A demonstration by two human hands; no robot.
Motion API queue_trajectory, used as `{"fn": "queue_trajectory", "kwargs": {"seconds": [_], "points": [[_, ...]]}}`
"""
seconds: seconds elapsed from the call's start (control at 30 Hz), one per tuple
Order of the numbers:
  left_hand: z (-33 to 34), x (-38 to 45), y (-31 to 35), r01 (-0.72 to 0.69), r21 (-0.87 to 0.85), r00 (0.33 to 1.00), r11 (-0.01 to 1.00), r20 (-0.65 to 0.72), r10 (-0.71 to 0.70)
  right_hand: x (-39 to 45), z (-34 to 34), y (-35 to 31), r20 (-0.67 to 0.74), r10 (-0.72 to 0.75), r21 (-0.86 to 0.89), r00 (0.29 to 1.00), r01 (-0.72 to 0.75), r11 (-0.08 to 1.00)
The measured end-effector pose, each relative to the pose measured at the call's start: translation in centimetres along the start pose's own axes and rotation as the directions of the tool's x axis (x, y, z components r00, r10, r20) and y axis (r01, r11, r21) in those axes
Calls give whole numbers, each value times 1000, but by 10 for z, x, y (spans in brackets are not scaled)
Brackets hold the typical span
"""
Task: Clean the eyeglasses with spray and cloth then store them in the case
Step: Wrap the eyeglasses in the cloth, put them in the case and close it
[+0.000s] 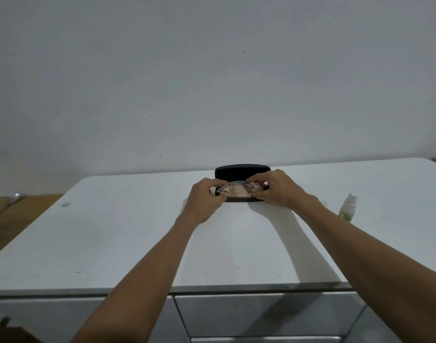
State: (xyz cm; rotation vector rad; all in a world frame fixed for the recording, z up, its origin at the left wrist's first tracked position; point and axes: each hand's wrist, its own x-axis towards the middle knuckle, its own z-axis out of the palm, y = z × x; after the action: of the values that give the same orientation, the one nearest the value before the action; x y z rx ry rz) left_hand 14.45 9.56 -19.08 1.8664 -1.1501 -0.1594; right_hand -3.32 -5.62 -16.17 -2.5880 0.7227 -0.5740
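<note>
A black eyeglass case (241,170) stands open near the back edge of the white table (113,238), its lid upright. Clear-framed eyeglasses (236,186) are held over the case's lower half. My left hand (204,199) pinches their left end and my right hand (276,189) pinches their right end. Something pinkish, perhaps a cloth (238,193), lies inside the case under the glasses. A small white spray bottle (348,206) with a green label stands to the right, apart from my right forearm.
A small clear object (65,204) lies near the table's left edge. Drawer fronts (261,315) run below the table's front edge. A wooden floor (11,219) shows at the left, and a plain wall (212,82) rises behind the table.
</note>
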Motion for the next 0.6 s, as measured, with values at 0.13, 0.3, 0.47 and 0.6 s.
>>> {"fn": "queue_trajectory", "kwargs": {"seconds": [0.13,0.3,0.47,0.6], "points": [[-2,-4,4,19,20,999,1000,-27,-18,-7,1,0,-19,7,-32,1000,-8,999],[-4,-10,5,-29,122,998,992,-50,35,-11,9,-3,-30,46,-174,998,-51,983],[-3,-13,4,-60,132,996,989,-59,68,-13,12,-5,-71,44,-205,997,-58,977],[-4,-13,0,-64,124,996,990,-49,71,-15,14,-8,-134,8,-167,991,-31,986]]}}
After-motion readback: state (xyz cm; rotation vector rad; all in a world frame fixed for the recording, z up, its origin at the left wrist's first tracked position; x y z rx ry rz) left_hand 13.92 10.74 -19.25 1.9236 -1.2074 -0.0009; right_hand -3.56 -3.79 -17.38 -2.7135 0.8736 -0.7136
